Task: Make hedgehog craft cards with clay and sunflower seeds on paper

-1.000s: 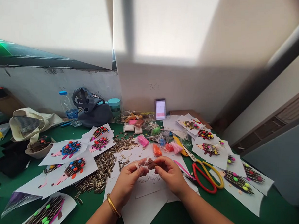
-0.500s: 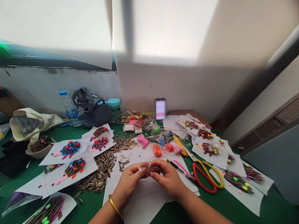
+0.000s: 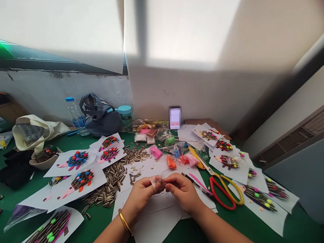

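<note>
Evidently, seed-covered hedgehog cards occupy your left side, followed by loose striped seeds reaching the white paper. Your left hand pinches a clear wrapper with brown contents, raised above that paper at centre; your right hand pinches its right edge. Together they obstruct most of a line drawing beneath. Small coloured packets lie farther off. Just right sit a black pen, your scissors, then more cards.
</note>
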### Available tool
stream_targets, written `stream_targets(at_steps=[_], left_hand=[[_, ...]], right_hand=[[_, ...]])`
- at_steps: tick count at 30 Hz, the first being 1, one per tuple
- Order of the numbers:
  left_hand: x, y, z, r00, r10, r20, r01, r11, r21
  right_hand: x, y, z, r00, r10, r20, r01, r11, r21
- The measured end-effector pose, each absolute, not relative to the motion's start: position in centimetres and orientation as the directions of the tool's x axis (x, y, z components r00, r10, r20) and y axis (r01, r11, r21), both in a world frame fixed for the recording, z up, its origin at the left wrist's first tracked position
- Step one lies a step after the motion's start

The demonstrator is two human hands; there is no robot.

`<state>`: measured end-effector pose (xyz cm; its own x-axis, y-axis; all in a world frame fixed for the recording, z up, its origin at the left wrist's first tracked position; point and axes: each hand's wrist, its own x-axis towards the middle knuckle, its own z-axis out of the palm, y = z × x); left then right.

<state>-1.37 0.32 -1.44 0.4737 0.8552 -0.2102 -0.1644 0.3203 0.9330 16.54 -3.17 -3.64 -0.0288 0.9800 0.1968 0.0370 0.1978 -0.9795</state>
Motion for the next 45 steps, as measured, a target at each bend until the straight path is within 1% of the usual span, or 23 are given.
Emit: stream_targets(at_steps=[4,7,11,16,22,26,29,33,35,37,41,43,45], left_hand=[[-1.1,0.3,-1.5,0.463,0.856,-0.231,-0.144,0.33,0.933],[-1.1,0.4,-1.5,0.438,0.878,-0.193,-0.128,0.273,0.953],[-1.1,0.5,-1.5,0.437,0.886,-0.156,-0.115,0.227,0.967],[-1.0,0.4,-1.7,0.439,0.896,-0.069,-0.046,0.099,0.994],[-0.9,0.2,-1.2,0.41,0.912,-0.005,-0.011,0.011,1.0],[-0.9,0.0,-1.3,0.392,0.919,0.043,0.035,-0.061,0.997],[-1.1,-0.1,-1.9,0.335,0.938,0.089,0.085,-0.124,0.989],[-1.4,0.0,-2.6,0.271,0.955,0.123,0.136,-0.164,0.977],[-1.4,0.1,-2.7,0.283,0.951,0.128,0.175,-0.182,0.967],[-1.3,0.0,-2.5,0.345,0.929,0.132,0.212,-0.214,0.954],[-1.0,-0.3,-1.9,0.484,0.862,0.149,0.242,-0.296,0.924],[-0.9,-0.4,-1.7,0.504,0.847,0.167,0.254,-0.33,0.909],[-1.0,-0.5,-1.7,0.498,0.847,0.188,0.259,-0.352,0.899]], right_hand=[[16.5,-3.2,-3.3,-0.035,0.983,0.181,0.075,0.183,-0.98],[16.6,-3.2,-2.9,-0.036,0.99,0.138,0.031,0.139,-0.99],[16.8,-3.0,-3.0,0.038,0.991,0.126,-0.023,0.127,-0.992],[16.9,-2.7,-3.4,0.016,0.993,0.114,0.104,0.111,-0.988],[16.9,-2.6,-3.3,0.122,0.98,0.155,0.167,0.133,-0.977],[16.7,-2.7,-3.4,0.161,0.974,0.16,0.15,0.136,-0.979],[16.7,-2.7,-3.4,0.193,0.966,0.172,0.145,0.146,-0.979],[16.8,-2.6,-3.3,0.209,0.962,0.173,0.105,0.154,-0.982],[16.7,-2.6,-3.3,0.198,0.967,0.163,0.081,0.149,-0.985],[16.6,-2.7,-3.3,0.184,0.97,0.159,0.092,0.144,-0.985],[16.2,-3.2,-3.4,0.168,0.966,0.194,0.224,0.154,-0.962],[16.0,-3.3,-3.3,0.167,0.961,0.219,0.287,0.165,-0.944],[16.1,-3.3,-3.2,0.174,0.957,0.231,0.304,0.17,-0.937]])
